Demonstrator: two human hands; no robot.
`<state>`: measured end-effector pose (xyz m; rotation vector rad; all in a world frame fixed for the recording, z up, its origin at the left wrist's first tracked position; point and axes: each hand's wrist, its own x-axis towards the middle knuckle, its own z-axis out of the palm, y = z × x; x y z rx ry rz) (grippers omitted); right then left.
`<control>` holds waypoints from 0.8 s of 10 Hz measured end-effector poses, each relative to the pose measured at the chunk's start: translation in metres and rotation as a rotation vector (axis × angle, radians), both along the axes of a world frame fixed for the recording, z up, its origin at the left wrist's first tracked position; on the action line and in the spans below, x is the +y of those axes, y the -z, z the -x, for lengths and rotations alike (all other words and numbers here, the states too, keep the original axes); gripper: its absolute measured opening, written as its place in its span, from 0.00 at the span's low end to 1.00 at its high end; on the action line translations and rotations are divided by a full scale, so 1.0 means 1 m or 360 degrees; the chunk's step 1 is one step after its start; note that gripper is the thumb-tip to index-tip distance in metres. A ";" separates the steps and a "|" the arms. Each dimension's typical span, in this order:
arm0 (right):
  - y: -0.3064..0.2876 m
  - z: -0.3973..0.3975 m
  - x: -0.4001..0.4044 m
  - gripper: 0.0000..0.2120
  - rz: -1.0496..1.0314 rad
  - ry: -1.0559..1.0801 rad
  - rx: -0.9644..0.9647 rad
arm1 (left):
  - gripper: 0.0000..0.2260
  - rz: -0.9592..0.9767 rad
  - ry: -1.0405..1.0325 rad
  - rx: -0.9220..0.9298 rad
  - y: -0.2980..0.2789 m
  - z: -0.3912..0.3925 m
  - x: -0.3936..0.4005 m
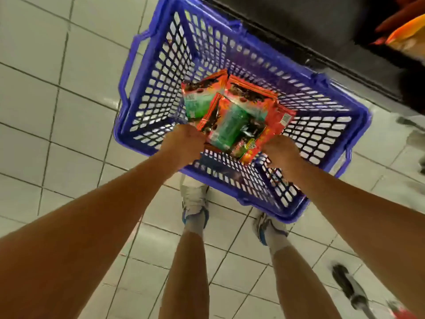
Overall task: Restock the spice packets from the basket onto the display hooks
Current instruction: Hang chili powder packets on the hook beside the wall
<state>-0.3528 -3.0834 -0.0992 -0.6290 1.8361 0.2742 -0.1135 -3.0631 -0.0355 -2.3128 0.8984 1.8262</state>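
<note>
A: Spice packets (232,116) low in blue basket (142,93). Left hand (184,143), right hand (279,153) clenched on stack's near corners

B: Light, floppy, slick foil, I'd guess; pinch near top edge

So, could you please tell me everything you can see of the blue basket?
The basket is blue, seemingly plastic, with lattice walls and floor full of small rectangular holes, a thick solid rim and a handle folded down outside its left wall. It sits upright on the pale tiled floor, in front of the person's shoes, beside a dark shelf base. A loose pile of red and green packets lies on its bottom. The left hand and right hand reach inside, gripping the packets at the near wall.
</note>
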 end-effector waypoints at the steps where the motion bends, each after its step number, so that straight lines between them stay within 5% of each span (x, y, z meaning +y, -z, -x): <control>1: 0.065 -0.001 0.005 0.05 -0.0081 0.0398 0.0019 | 0.14 -0.0002 0.0198 -0.0075 0.048 0.008 0.005; 2: 0.089 -0.004 0.023 0.17 -0.0043 0.0648 -0.0165 | 0.09 0.0057 0.0587 -0.0211 0.081 0.016 0.018; 3: 0.088 -0.006 0.036 0.15 0.0002 0.0737 -0.0229 | 0.13 0.0209 0.0663 -0.0179 0.095 0.023 0.023; 4: 0.072 -0.008 0.042 0.02 0.0005 0.0874 -0.0318 | 0.32 0.0273 0.0765 -0.0100 0.096 0.021 0.024; 5: 0.046 -0.015 0.037 0.07 -0.0090 0.1036 -0.0476 | 0.49 0.0153 0.1059 -0.0139 0.092 0.013 0.025; 6: 0.022 -0.024 0.023 0.14 -0.0248 0.1179 -0.0743 | 0.51 0.0157 0.1230 -0.0233 0.092 0.008 0.022; 7: 0.011 -0.028 0.007 0.20 -0.0255 0.1258 -0.1092 | 0.37 0.0434 0.1113 -0.0231 0.093 0.008 0.013; 8: 0.018 -0.021 -0.010 0.15 -0.0077 0.1265 -0.1084 | 0.25 0.0736 0.0829 -0.0269 0.091 0.002 -0.001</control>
